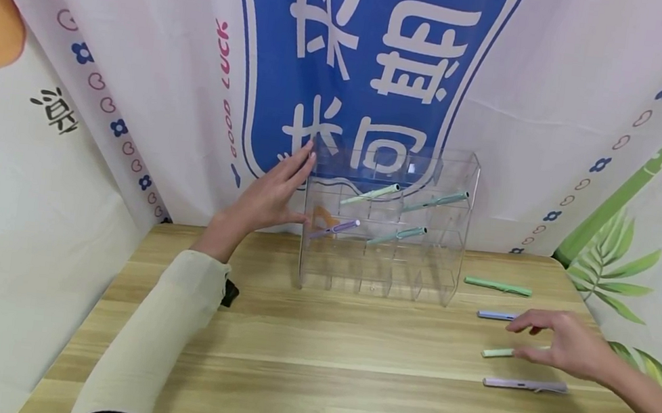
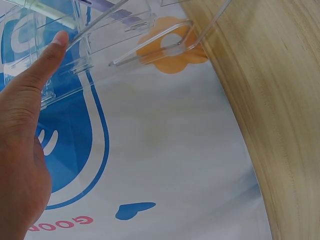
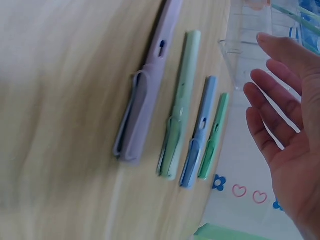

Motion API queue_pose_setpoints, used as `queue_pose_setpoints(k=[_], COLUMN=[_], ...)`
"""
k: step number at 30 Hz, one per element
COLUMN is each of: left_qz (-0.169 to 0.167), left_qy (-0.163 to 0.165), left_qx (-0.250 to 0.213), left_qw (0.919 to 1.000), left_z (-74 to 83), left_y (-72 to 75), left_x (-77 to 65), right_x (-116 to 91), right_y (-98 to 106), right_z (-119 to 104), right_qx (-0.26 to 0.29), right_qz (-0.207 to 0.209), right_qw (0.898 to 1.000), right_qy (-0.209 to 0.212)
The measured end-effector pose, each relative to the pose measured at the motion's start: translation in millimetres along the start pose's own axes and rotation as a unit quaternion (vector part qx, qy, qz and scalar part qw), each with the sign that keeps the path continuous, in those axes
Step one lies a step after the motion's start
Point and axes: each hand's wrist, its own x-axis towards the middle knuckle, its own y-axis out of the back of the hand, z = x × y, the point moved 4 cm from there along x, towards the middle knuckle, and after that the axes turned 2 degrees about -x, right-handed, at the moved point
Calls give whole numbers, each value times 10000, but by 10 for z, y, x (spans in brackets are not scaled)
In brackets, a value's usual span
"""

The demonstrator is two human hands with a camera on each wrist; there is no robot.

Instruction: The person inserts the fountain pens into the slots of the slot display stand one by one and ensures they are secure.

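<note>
Spread left hand (image 1: 271, 189) touches clear plastic rack (image 1: 381, 222) at left edge; spread right hand (image 1: 566, 346) hovers by four slim pastel pens (image 1: 497, 353). Bare wooden tabletop (image 1: 376, 348) fronts rack.

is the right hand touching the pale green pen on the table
Apart. The right wrist view shows it: the fingertips of the right hand end well clear of the pale green pen, a visible gap between.

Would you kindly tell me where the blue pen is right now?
In the head view, the blue pen lies on the right side of the table, between the bright green pen and the pale green pen, partly hidden by the right hand.
</note>
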Motion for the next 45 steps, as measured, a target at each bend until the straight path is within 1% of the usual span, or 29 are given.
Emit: queue_pose_setpoints(k=[3,7,13,17,20,25,31,36,41,43,45], left_qz=[16,30,-16,-33,-16,36,-2,-45,-4,12,21], left_qy=[-29,-35,5,29,40,-33,-23,45,-40,-59,-58], left_qx=[-1,9,-13,-33,-33,-36,-49,-54,-28,-21,-10], left_qw=[10000,10000,10000,10000,10000,10000,10000,10000,10000,10000,10000], left_z=[-4,-9,-11,-16,-21,-29,-32,-26,-24,-21,-20], left_y=[-9,-10,-3,-6,-9,-14,-12,-2,-4,-2,1], left_x=[-7,-7,-11,-18,-17,-10,-11,-33,-32,-26,-18], right_x=[-83,-178,-267,-312,-349,-417,-446,-469,-512,-526,-537], right_y=[-8,-22,-29,-70,-121,-174,-189,-218,-248,-257,-265], right_z=[29,58,94,131,170,215,246,282,295,300,307], right_qx=[62,73,187,459,743,1014,1169,1297,1630,1786,1852], right_qz=[-198,-404,-661,-814,-992,-1283,-1401,-1515,-1645,-1672,-1667], right_qw=[9998,9992,9976,9956,9923,9865,9831,9799,9725,9694,9683], right_qy=[30,-30,-30,-34,-4,93,128,-23,-234,-225,-181])
